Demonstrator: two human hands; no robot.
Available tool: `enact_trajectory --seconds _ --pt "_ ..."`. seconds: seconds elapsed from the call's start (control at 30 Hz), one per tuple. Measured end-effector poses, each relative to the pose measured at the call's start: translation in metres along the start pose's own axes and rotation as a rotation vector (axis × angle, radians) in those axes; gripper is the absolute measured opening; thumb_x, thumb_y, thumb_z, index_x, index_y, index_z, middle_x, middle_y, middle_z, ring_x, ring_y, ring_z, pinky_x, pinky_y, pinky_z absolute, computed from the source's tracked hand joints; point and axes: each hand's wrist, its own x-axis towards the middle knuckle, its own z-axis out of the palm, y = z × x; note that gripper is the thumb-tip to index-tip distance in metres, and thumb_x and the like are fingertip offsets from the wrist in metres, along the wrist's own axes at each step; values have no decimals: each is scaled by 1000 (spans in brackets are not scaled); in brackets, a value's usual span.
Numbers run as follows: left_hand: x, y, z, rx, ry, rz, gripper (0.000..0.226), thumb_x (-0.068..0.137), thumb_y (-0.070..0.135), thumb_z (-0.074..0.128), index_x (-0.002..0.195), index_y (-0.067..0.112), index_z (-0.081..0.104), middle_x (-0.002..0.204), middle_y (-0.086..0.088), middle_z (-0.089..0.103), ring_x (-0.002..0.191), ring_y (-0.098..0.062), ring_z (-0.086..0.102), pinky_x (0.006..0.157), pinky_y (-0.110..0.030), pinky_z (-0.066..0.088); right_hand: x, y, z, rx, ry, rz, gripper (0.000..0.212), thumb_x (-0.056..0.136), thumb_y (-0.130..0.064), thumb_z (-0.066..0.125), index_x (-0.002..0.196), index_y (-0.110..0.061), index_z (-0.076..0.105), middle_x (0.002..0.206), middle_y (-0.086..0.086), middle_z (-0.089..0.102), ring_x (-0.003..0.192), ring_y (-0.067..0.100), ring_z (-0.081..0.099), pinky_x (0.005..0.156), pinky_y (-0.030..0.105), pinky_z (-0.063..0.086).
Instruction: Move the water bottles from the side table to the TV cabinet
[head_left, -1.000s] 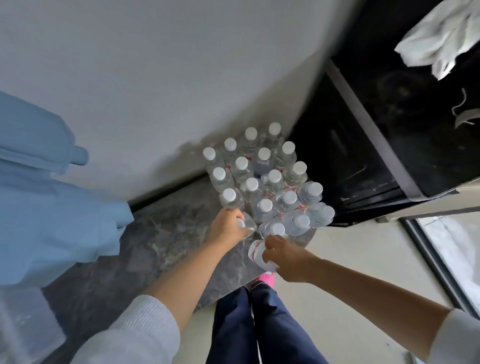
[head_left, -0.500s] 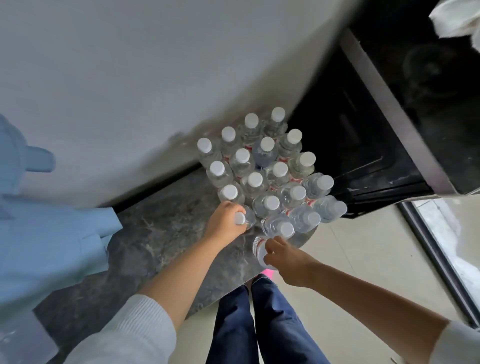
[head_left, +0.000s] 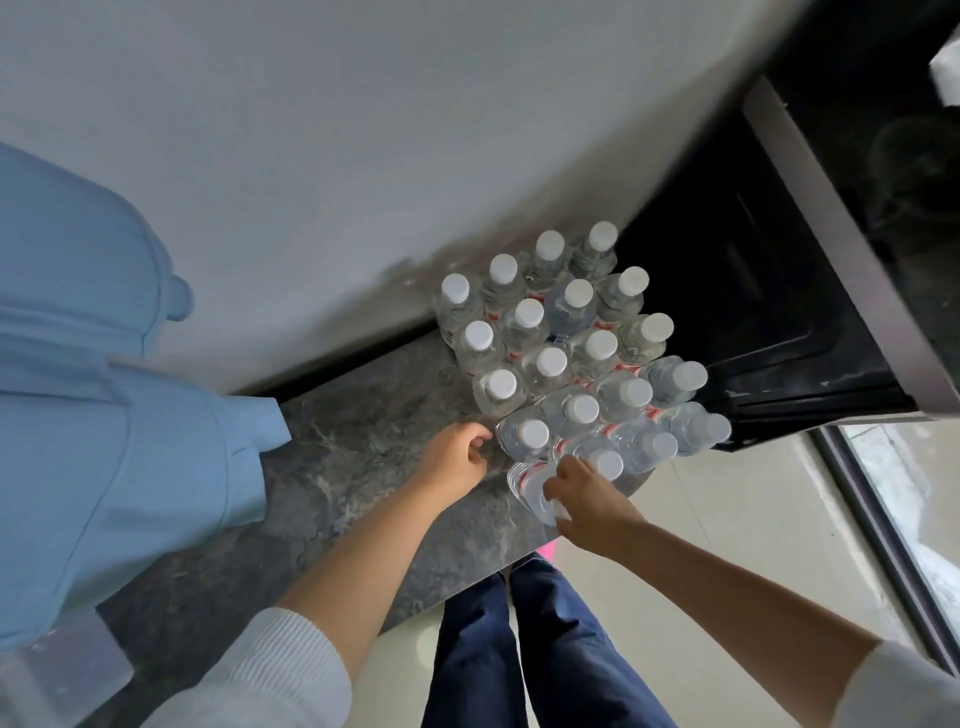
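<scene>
Left hand (head_left: 457, 457) loosely curled, right hand (head_left: 587, 499) gripping.

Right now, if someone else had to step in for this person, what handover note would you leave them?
Left hand: holds nothing, fingers loosely curled, just beside the nearest upright bottle.
Right hand: grips a bottle at the cluster's near edge; that bottle looks tilted, its cap hidden by the hand.
Bottles: a tight cluster of white-capped water bottles stands on the dark marbled top, against the wall by a black unit.
Done: many bottles are placed.
Left: set the right hand's bottle. Whether more wait at the side table is out of view.
</scene>
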Motion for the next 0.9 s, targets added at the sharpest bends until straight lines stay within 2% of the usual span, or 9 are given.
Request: enact_trajectory --seconds 0.13,0.3,0.37,0.47,0.67,0.9 --pt "-6 -2 -2 -14 21 -10 34 89 0 51 122 4 58 125 -12 58 111 -22 58 93 -24 44 5 -8 0 181 61 183 36 84 -11 58 119 -6 55 128 13 42 115 27 47 88 29 42" --pt "-12 0 -3 -5 38 0 32 90 1 52 121 4 58 127 -11 58 115 -20 56 92 -19 41 15 -18 4 249 136 266 32 82 -5 56 114 -4 56 127 14 43 117 28 44 81 24 37" --pt "-15 0 -2 9 31 -2 32 90 1 51 122 4 58 127 -10 58 115 -20 56 87 -15 39 16 -19 5 255 138 260 31 82 -1 53 113 -3 56 124 15 43 115 29 44 85 29 41" --pt "-19 -3 -1 38 22 -6 31 91 3 52 121 4 59 125 -11 59 114 -21 57 83 -13 37 16 -19 5 240 142 241 30 82 2 49 112 -1 55 122 16 43 114 30 43 83 33 43" --pt "-31 -4 2 76 -25 -34 30 91 4 53 120 2 59 125 -13 60 114 -23 58 94 -25 44 15 -16 9 164 130 175 27 86 3 44 111 -1 54 124 14 40 119 28 38 87 34 43" --pt "-40 4 1 119 -48 -54 31 92 6 53 123 3 57 126 -12 60 115 -23 57 95 -27 44 11 -12 7 164 80 123 33 88 -4 49 121 -4 50 130 14 38 127 28 34 97 37 43"
